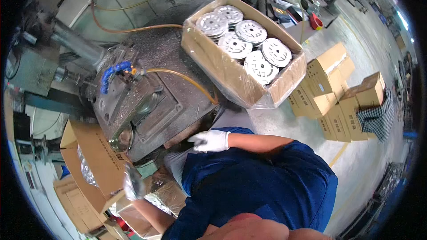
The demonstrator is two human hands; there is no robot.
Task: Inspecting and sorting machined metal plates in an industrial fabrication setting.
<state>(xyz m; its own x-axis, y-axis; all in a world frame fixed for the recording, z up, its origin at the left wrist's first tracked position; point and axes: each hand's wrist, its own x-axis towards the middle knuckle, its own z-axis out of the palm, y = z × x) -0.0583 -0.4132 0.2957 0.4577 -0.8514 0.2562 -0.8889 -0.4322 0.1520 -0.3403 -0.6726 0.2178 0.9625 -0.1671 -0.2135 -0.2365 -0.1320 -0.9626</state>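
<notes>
My right hand (212,141), in a white glove with greyed fingertips, hovers before my body near the machine table's front edge. Its fingers are loosely apart and no held thing shows. Low on the left, my left hand (134,186), also gloved, is smeared by motion beside an open cardboard box (104,162). A grey patch shows at its fingers; whether that is a metal part or soiled glove I cannot tell. Shiny metal discs (88,172) show inside that box. On the machine bed (153,111), a round glossy part (149,104) lies near a blue segmented coolant hose (114,72).
A plastic-lined carton (240,78) of stacked slotted metal discs (251,31) stands at the machine table's far right. Orange hoses (184,78) cross the table. Cardboard boxes (340,115) stand on the floor at right, with a checked cloth (377,114). More wrapped cartons (169,191) are by my left arm.
</notes>
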